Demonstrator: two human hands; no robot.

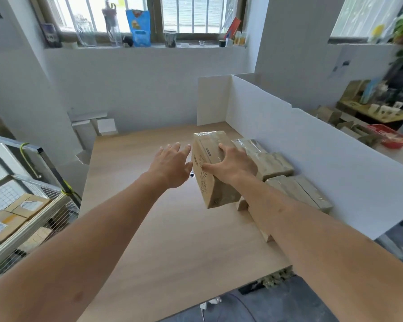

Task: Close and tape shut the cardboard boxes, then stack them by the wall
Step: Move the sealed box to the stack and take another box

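My right hand (233, 165) grips a taped cardboard box (209, 182) from above, holding it over the wooden table (163, 228) beside a row of boxes. My left hand (172, 161) hovers open just left of that box, fingers spread, not quite touching its side. Along the white partition wall (312, 163) lie other taped boxes: one (273, 165) behind my right hand, one (300, 191) nearer to me, and one (249, 144) farther back. A lower box (242, 204) is partly hidden under my right forearm.
A white partition wall runs along the table's right side and turns at the back corner (213, 101). A wire shelf with labelled parcels (12, 219) stands at the left. A windowsill (149, 44) carries bottles and jars. A red basket (389, 135) sits beyond the partition.
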